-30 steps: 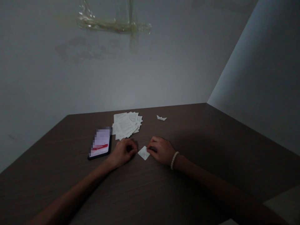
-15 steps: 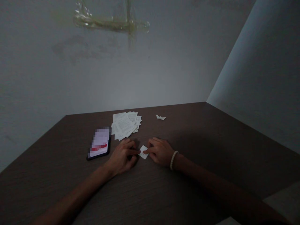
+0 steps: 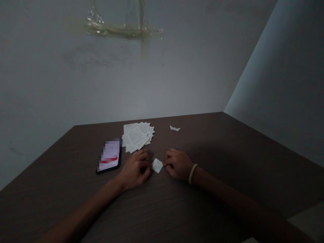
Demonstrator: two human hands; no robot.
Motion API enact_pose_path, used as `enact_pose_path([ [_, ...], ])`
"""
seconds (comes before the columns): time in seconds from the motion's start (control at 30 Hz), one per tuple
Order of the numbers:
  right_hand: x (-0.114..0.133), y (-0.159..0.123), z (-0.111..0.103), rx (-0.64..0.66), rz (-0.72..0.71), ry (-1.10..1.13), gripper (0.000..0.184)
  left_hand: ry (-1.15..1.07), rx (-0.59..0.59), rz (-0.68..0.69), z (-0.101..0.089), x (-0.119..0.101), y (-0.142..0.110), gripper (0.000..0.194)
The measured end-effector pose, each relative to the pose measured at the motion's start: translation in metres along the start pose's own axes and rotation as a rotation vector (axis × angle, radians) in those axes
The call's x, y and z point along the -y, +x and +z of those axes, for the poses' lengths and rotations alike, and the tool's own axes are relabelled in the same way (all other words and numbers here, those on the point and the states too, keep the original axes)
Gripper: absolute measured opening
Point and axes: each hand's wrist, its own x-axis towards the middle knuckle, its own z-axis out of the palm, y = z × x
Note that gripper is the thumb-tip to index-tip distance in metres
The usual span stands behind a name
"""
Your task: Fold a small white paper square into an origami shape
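Observation:
A small piece of folded paper (image 3: 157, 165), white with faint print, lies like a diamond on the table between my hands. My left hand (image 3: 136, 169) is closed, thumb and forefinger at the paper's left corner. At the opposite corner, the fingertips of my right hand (image 3: 179, 164) are pinched together on the paper's edge; a beaded bracelet (image 3: 192, 173) circles that wrist. The undersides of the fingers are partly hidden.
A loose stack of printed paper sheets (image 3: 136, 136) lies beyond my left hand. Left of it is a phone (image 3: 110, 155) with its screen lit. A small folded paper boat (image 3: 174, 128) sits farther back on the brown table (image 3: 215, 135), which meets the wall.
My right hand has drawn back to the right, from pressing on the paper's middle to its right corner, uncovering the printed face. My left hand stays at the left corner.

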Motion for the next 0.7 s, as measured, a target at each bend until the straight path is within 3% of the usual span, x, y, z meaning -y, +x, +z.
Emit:
enact_pose_path([
  [0.13, 0.002, 0.001, 0.0, -0.006, -0.016, 0.001, 0.016, -0.055, -0.04, -0.03, 0.01, 0.003, 0.008, 0.025],
  [0.3, 0.003, 0.001, 0.001, -0.011, -0.01, 0.012, 0.013, -0.2, -0.018, -0.039, 0.016, 0.008, 0.011, 0.007],
  [0.4, 0.005, 0.001, 0.002, -0.016, 0.008, 0.017, 0.01, -0.206, -0.007, -0.059, 0.017, 0.009, 0.01, 0.017],
  [0.53, 0.006, 0.002, 0.005, -0.039, 0.045, 0.04, 0.008, -0.194, -0.027, -0.062, 0.019, 0.012, 0.008, 0.017],
  [0.7, 0.002, 0.003, 0.011, -0.071, 0.1, 0.096, 0.016, -0.254, -0.05, 0.004, 0.019, 0.012, 0.006, 0.019],
])
